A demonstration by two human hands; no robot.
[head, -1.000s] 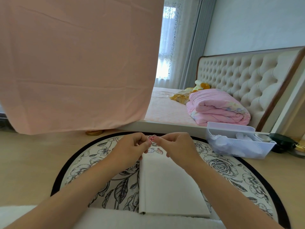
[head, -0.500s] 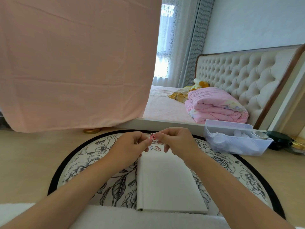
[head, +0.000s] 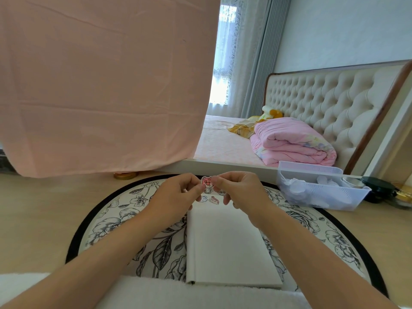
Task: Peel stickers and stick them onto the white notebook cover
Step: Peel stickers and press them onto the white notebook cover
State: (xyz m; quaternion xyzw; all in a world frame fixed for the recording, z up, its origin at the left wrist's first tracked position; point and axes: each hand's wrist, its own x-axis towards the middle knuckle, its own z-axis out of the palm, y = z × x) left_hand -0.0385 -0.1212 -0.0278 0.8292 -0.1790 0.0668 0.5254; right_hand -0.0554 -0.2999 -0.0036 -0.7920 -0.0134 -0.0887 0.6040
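Sticker now lifted clear, glossy pink bear shape.

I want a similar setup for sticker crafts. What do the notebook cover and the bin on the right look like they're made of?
The white notebook cover looks like matte paper or card: flat, no glare, a crease along the spine. The bin looks like translucent, frosted plastic: pale contents show dimly through its walls. Neither can be confirmed by look alone.
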